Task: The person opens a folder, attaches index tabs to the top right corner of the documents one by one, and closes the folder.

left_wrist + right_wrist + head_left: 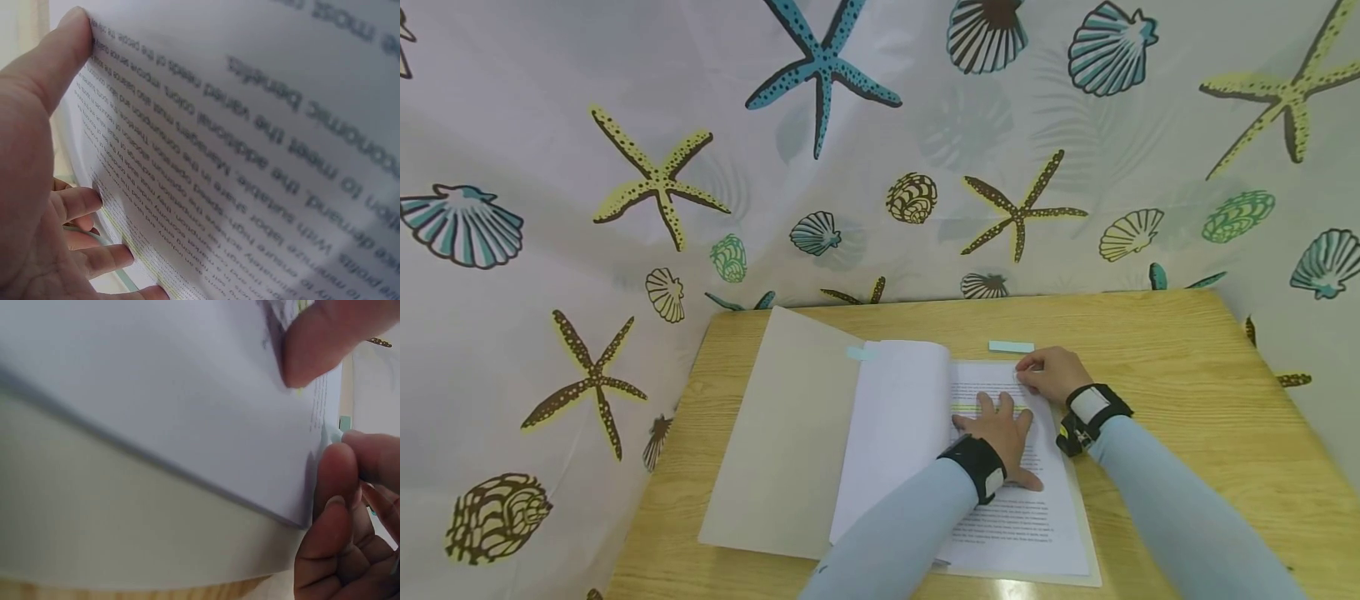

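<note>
Left hand (1000, 433) pressed flat on printed page (1022, 508), mid-tabletop (1187, 400); right hand (1052, 372) pinching page's top right corner.

I read this as a makeshift desk station, not a furnished room: a small wood-grain table (1187, 392) at lower centre carries an open printed document (1000, 508), and a curtain printed with starfish and shells (700, 167) closes off the whole upper frame.
</note>
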Demonstrator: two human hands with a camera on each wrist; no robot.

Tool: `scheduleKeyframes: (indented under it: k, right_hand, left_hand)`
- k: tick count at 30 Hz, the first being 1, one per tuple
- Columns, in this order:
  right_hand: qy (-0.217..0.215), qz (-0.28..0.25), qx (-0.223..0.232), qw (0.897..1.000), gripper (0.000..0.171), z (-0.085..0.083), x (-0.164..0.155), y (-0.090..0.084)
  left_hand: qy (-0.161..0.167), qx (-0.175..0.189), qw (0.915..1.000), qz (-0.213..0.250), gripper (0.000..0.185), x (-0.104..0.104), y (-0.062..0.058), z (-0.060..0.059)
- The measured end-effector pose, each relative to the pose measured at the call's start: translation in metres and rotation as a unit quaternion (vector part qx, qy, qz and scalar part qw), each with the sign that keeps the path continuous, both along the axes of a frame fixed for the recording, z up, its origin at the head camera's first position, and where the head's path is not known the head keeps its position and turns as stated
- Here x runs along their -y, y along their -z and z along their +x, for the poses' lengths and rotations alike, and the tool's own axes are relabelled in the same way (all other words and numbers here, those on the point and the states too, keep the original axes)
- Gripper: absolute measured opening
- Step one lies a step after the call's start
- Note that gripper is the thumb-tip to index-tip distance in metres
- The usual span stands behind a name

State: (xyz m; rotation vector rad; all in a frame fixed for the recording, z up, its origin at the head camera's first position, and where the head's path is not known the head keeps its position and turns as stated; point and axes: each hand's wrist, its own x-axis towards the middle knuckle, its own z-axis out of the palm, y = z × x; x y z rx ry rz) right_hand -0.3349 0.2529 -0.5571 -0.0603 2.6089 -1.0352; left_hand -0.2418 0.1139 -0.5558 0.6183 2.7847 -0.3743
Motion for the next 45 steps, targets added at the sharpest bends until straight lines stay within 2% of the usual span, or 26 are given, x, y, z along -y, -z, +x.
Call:
scheduleKeyframes:
  k: [8, 21, 30, 38, 45]
  right_hand:
    - [0.006, 0.006, -0.001, 1.0, 0.017, -0.002, 0.0, 0.0]
    - [-0.01, 0.03, -0.033, 0.999, 0.016, -0.007, 0.001, 0.004]
    - [-0.005, 0.038, -0.041, 0.998, 0.013, -0.011, 0.003, 0.007]
    - [-0.001, 0.058, -0.058, 0.997, 0.01, -0.014, 0.005, 0.006]
    - [-0.001, 0.086, -0.046, 0.995, 0.018, -0.017, -0.002, 0.011]
  left_hand:
    - [-0.001, -0.001, 1.0, 0.002, 0.11, -0.001, 0.0, -0.002]
    - [-0.003, -0.011, 0.9999, 0.002, 0.111, -0.004, 0.004, -0.006]
    - [-0.003, -0.002, 1.0, 0.002, 0.111, -0.004, -0.001, -0.007]
    - [-0.007, -0.001, 1.0, 0.004, 0.111, -0.004, 0.0, -0.009]
    - [-0.007, -0.006, 0.9999, 0.005, 0.11, -0.006, 0.003, -0.011]
